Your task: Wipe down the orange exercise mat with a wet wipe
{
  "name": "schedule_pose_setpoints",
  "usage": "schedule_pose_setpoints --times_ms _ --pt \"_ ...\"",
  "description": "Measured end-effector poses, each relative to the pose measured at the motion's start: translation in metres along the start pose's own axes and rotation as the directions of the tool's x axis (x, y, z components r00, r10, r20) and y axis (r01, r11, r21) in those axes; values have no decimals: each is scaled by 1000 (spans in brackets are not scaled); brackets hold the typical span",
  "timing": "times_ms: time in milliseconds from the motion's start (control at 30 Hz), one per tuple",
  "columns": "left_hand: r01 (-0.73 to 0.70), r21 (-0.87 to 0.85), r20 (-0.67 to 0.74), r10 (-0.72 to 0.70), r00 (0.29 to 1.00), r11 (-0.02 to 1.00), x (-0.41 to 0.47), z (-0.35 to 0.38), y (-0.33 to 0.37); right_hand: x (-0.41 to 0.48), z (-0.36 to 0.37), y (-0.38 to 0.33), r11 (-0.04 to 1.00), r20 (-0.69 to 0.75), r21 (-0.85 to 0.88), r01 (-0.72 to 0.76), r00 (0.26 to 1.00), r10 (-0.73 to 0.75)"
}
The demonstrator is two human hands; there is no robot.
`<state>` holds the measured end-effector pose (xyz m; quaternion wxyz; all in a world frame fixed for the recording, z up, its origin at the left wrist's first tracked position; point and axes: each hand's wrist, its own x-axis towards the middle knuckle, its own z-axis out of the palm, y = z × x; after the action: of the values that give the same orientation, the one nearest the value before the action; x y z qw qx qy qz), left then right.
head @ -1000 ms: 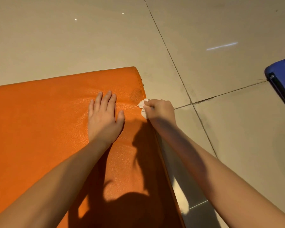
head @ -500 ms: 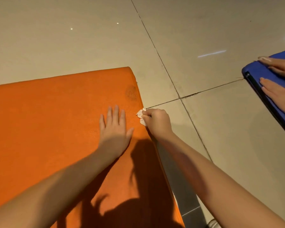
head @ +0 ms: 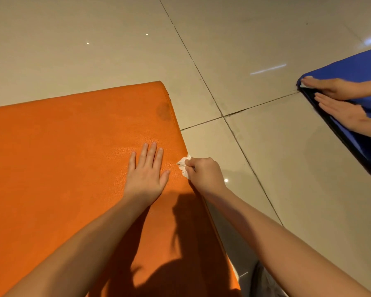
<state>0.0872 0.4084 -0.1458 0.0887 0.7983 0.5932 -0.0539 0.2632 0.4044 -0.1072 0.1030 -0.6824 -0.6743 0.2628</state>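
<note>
Right hand (head: 204,175) slid back along orange mat (head: 62,157) edge, pinching wet wipe (head: 183,166) (left hand (head: 146,174) flat).

From my feed the orange mat (head: 58,159) is lying flat on the tiled floor (head: 94,50). It's a thick padded thing with a pebbly, leathery skin. There's a darker smudgy patch (head: 163,111) near its far right corner. The wet wipe (head: 183,166) is white and all scrunched up, pressed against the mat's right edge and pinched in the right hand (head: 204,174).
</note>
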Motion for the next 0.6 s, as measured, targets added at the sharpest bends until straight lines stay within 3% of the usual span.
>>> schedule_pose_setpoints --times_ms 167,300,600 --pt "42 45 132 -48 990 998 -7 -14 10 -12 -2 2 998 38 -61 0 999 2" --pt "0 37 227 -8 974 999 -41 -17 25 -31 -1 8 998 44 -61 -5 999 7" --pt "-34 110 218 9 976 993 -59 -14 28 -66 -1 12 997 80 -72 -14 997 20"
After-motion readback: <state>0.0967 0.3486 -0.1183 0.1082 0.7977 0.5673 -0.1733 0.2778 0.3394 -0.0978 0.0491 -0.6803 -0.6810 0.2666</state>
